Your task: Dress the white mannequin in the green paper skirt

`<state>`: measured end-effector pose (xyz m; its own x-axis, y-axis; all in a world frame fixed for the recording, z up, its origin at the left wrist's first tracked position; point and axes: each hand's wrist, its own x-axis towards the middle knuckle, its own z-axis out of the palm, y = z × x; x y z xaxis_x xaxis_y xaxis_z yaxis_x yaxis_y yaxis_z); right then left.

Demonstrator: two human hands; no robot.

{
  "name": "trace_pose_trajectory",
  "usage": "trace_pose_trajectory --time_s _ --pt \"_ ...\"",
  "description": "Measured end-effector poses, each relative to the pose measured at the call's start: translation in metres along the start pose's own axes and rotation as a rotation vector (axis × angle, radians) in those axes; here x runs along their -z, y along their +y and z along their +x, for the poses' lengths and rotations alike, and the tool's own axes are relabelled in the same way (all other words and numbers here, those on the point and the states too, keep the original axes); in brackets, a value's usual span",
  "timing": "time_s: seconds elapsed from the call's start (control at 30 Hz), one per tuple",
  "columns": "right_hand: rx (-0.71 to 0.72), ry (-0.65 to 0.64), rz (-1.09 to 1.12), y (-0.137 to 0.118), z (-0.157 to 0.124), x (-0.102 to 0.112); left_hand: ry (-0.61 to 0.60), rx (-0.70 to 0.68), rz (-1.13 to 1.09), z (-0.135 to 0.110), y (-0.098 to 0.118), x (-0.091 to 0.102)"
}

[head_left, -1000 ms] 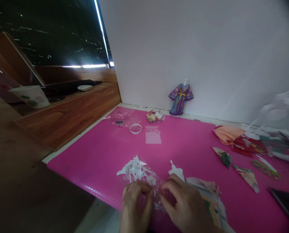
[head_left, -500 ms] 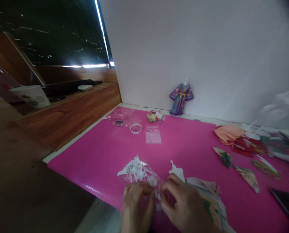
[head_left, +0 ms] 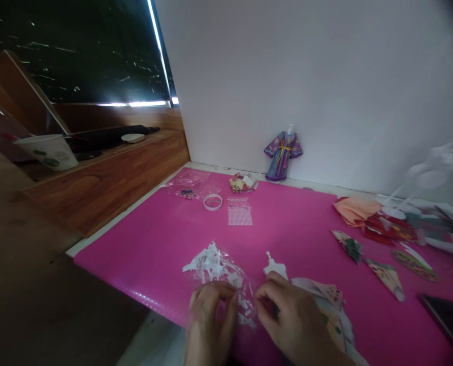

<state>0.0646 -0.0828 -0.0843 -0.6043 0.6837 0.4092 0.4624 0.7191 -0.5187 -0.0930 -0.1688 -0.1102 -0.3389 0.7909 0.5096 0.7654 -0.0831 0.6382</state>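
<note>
A clear plastic bag (head_left: 226, 264) holding white scraps lies at the front of the pink tabletop. My left hand (head_left: 210, 317) is pinched closed on its near left edge. Closed too, with thumb and forefinger together, my right hand (head_left: 293, 317) grips the bag's right edge. Between the two hands, white bits show through the film. Just beyond my right knuckles lies a small white bust-shaped cutout (head_left: 275, 267), partly covered by the hand. Beside my right wrist are pale printed fabric pieces (head_left: 325, 292), partly hidden by the forearm.
A tape roll (head_left: 213, 202) and a white dotted sheet (head_left: 240, 215) lie farther back. A small purple robe (head_left: 283, 156) leans on the wall. Folded printed pieces (head_left: 385, 278), an orange cloth (head_left: 356, 209) and a dark flat object (head_left: 443, 320) are at right. A paper cup (head_left: 51, 152) stands left.
My hands have drawn slightly apart, and more of the white scraps shows between them. The other things on the table stay where they were.
</note>
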Motion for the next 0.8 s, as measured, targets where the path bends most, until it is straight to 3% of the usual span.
trace_pose_trajectory --time_s 0.23,0.5,0.8 --pt "0.105 -0.138 -0.154 -0.001 -0.009 -0.009 -0.032 -0.022 0.027 -0.006 -0.006 -0.004" --pt "-0.053 -0.191 -0.015 -0.001 -0.007 -0.007 -0.037 0.008 -0.001 -0.006 -0.004 -0.005" --pt "-0.12 -0.406 -0.161 -0.003 -0.011 -0.018 -0.025 0.008 -0.018 -0.012 -0.008 -0.008"
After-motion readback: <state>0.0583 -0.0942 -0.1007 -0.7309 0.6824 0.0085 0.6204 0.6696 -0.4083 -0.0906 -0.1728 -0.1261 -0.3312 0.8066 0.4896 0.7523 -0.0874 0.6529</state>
